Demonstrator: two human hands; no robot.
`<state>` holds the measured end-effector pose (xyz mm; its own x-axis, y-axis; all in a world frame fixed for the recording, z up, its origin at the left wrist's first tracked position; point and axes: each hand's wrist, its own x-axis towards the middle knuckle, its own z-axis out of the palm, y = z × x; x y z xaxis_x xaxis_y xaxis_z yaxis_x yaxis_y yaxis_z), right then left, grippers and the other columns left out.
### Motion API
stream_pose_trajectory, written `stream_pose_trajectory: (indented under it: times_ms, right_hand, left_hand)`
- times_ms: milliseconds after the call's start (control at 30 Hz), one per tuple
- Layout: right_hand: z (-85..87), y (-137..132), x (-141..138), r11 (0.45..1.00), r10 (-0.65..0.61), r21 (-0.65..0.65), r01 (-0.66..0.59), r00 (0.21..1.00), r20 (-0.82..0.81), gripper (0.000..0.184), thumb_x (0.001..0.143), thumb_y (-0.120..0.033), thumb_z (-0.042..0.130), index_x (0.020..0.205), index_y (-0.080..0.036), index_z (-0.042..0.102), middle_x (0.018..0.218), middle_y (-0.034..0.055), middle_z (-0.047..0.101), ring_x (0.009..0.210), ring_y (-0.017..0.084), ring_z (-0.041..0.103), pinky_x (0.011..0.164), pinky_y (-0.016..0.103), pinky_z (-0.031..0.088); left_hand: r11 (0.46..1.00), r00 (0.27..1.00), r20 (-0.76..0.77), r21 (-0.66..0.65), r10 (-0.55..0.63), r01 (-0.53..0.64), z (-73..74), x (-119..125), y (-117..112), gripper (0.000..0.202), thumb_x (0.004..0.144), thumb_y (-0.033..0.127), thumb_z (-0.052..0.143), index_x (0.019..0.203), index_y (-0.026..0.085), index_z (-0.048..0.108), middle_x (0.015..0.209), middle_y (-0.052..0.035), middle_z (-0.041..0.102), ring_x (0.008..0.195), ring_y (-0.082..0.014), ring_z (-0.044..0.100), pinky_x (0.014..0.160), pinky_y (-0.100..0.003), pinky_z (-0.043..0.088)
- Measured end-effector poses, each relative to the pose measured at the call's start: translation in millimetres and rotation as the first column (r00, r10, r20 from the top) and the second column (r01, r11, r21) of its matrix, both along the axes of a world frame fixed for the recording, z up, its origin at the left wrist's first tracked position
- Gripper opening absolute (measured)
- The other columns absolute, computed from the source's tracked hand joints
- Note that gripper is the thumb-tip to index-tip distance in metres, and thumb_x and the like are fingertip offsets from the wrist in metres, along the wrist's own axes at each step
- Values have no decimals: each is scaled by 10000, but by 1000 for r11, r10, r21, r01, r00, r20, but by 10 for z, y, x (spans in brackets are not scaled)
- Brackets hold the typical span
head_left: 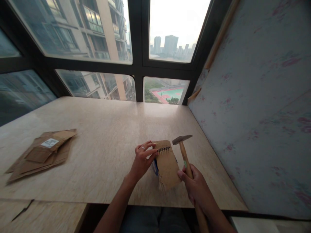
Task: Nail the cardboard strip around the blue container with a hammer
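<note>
My right hand (194, 183) is closed round the wooden handle of a hammer (185, 152), whose metal head is raised over the right side of a cardboard piece (167, 168). Across the upper part of this cardboard runs a short row of small dark nails (164, 149), standing up from it. Thumb and forefinger of my left hand (145, 157), which wears a ring, pinch at the left end of the row, apparently on a nail. Something blue (155, 167) shows under the cardboard's left edge, mostly hidden.
Flattened brown cardboard packaging (51, 147) with a white label lies at the left of the marble-patterned tabletop (104, 129). Dark-framed windows (138, 68) stand behind it. A flower-papered wall (255, 113) bounds the right side. The table's front edge is close to my body.
</note>
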<state>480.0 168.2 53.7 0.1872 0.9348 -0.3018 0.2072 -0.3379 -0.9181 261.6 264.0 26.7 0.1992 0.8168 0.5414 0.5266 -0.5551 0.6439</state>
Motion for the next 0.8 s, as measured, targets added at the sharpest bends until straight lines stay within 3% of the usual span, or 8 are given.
stream_pose_trajectory:
  times_ms: [200, 367, 500, 800]
  right_hand:
    - [60, 64, -47, 996, 19, 92, -13, 998, -61, 316, 853, -503, 596, 846, -256, 400, 483, -148, 405, 233, 42, 287, 228, 147, 204]
    - [-21, 95, -26, 993, 41, 115, -37, 999, -32, 301, 838, -469, 627, 835, -242, 430, 568, -125, 434, 284, 35, 344, 252, 144, 248]
    - [-77, 84, -29, 995, 47, 90, -43, 998, -39, 317, 844, -505, 606, 843, -249, 419, 535, -136, 416, 257, 41, 305, 234, 155, 224]
    - [-46, 81, -42, 995, 63, 77, -64, 998, 12, 277, 871, -488, 554, 867, -249, 415, 496, -138, 404, 248, 61, 325, 235, 165, 239]
  left_hand:
    - [999, 992, 118, -23, -32, 35, 3, -37, 78, 124, 913, 258, 630, 927, 223, 748, 1153, -101, 727, 1231, -273, 611, 1014, -511, 502]
    - [998, 997, 63, -46, -34, 37, 52, -54, 92, 113, 902, 246, 635, 899, 223, 746, 1147, -97, 727, 1251, -284, 594, 1038, -544, 484]
    - [999, 998, 62, -48, -22, 25, 28, -42, 78, 122, 910, 248, 628, 904, 218, 746, 1149, -100, 729, 1240, -281, 600, 1033, -539, 486]
    - [999, 999, 16, 21, 37, -38, -33, -22, 64, 136, 922, 254, 617, 917, 232, 751, 1134, -91, 741, 1200, -285, 625, 1005, -543, 480]
